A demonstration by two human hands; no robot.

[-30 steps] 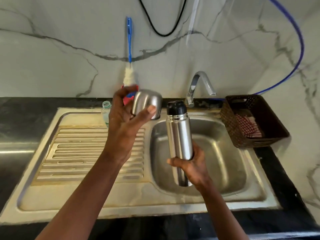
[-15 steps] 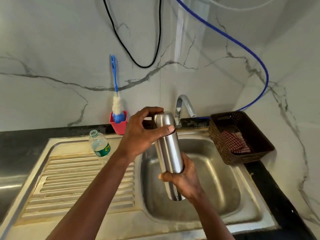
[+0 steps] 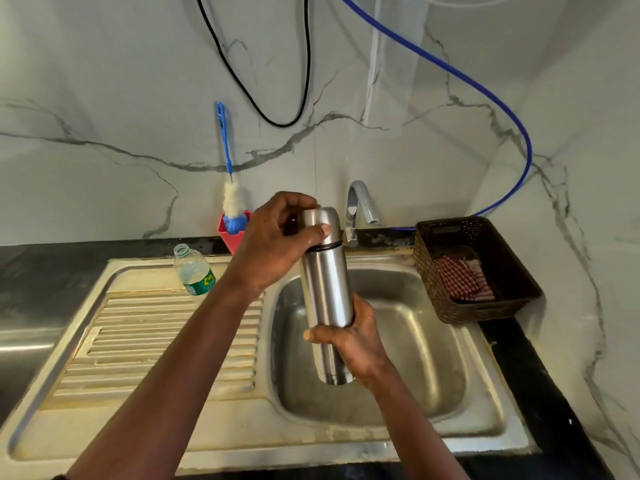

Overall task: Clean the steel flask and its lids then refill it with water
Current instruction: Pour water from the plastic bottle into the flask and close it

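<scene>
Upright over the sink (image 3: 485,403), the brushed steel flask (image 3: 325,289) gleams. The right hand (image 3: 353,344) grips its lower body, and the left hand (image 3: 273,244) grips its domed cap (image 3: 320,225).

**A:** Your left hand (image 3: 273,244) and right hand (image 3: 356,344) are bare, and so are your forearms (image 3: 194,341), right down to the frame edge.

**B:** Yep, short trimmed thumbnails (image 3: 325,229) too. There's a tiny dark sliver (image 3: 59,476) by your left elbow, can't tell what it is.
</scene>
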